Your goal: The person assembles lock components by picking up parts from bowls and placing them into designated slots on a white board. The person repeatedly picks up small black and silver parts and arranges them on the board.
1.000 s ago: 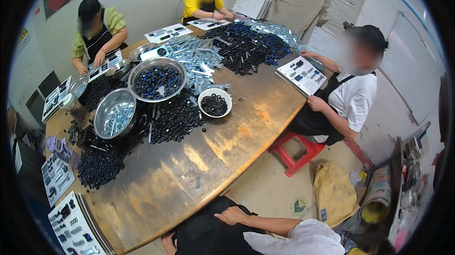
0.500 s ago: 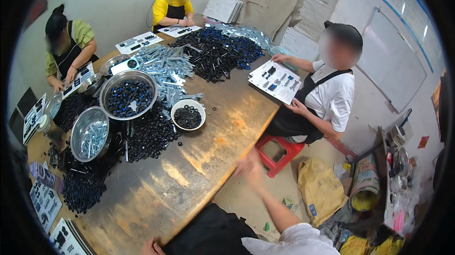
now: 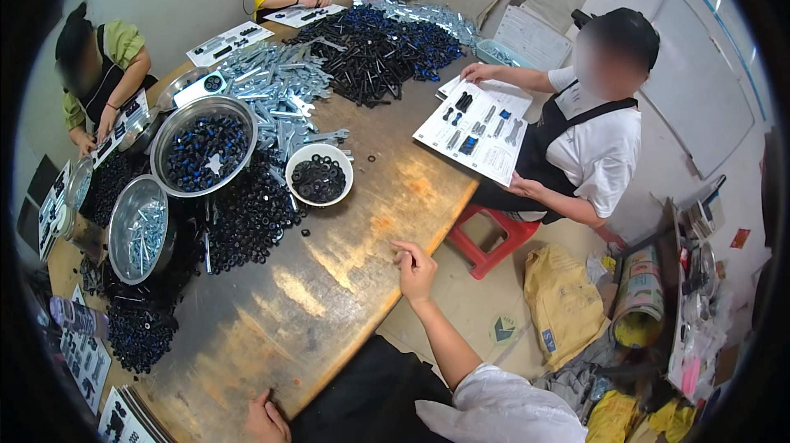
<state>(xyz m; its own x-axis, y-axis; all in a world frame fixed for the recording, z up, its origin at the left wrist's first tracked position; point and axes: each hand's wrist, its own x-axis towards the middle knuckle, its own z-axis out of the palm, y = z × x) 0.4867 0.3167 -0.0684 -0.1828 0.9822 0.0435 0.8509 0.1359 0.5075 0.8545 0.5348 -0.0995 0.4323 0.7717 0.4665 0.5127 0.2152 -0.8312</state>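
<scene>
My right hand [image 3: 417, 272] is over the near edge of the worn wooden table [image 3: 329, 287], its index finger stretched out and the other fingers partly curled, with nothing in it. My left hand [image 3: 265, 422] rests at the table's front edge, fingers apart and holding nothing visible. Nearest to the right hand is a white bowl [image 3: 349, 184] of black rings. Beside it spreads a pile of black rings [image 3: 243, 233]. A steel bowl [image 3: 252, 143] holds blue and black parts, and a second steel bowl [image 3: 115, 237] holds silvery pieces. A stack of printed cards [image 3: 136, 418] lies near my left hand.
At right a co-worker on a red stool [image 3: 494, 237] holds printed cards [image 3: 469, 134]. Two more people sit across the table. Wrenches [image 3: 276, 85] and black bolts [image 3: 370, 64] are heaped at the far side. A yellow sack [image 3: 564, 303] lies on the floor.
My right hand, blurred before, has moved a little left onto the table edge with its index finger out. My left hand has come slightly further into view. The view has shifted slightly.
</scene>
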